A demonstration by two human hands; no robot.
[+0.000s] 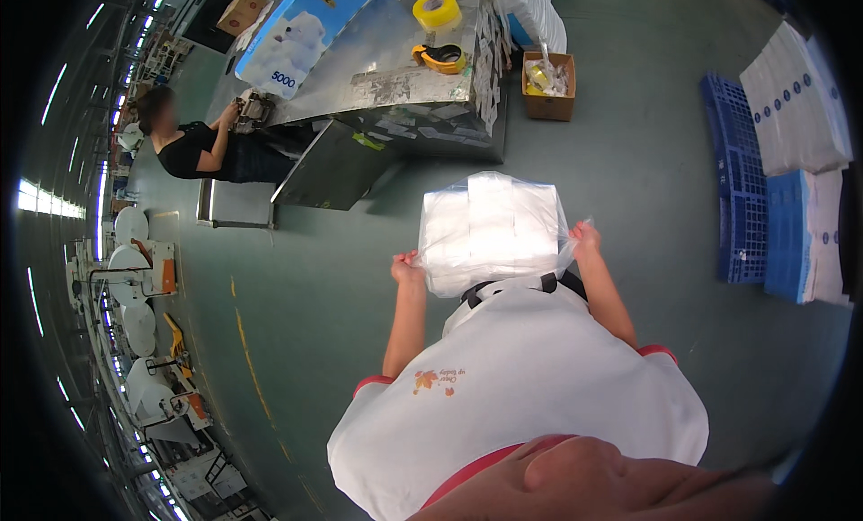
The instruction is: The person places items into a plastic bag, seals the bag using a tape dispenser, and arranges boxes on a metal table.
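In front of my body hangs a clear plastic bag filled with white paper packs in rows. My left hand is closed on the bag's left edge. At the opposite side, my right hand grips a bunched corner of the clear film. Both arms reach forward, one on each side of the bag. The underside of the bag is hidden, so I cannot tell what supports it from below.
Ahead stands a metal worktable with a roll of yellow tape, a tape dispenser and a blue package. A cardboard box sits beside it. Blue pallets and stacked packs are right. A co-worker stands left.
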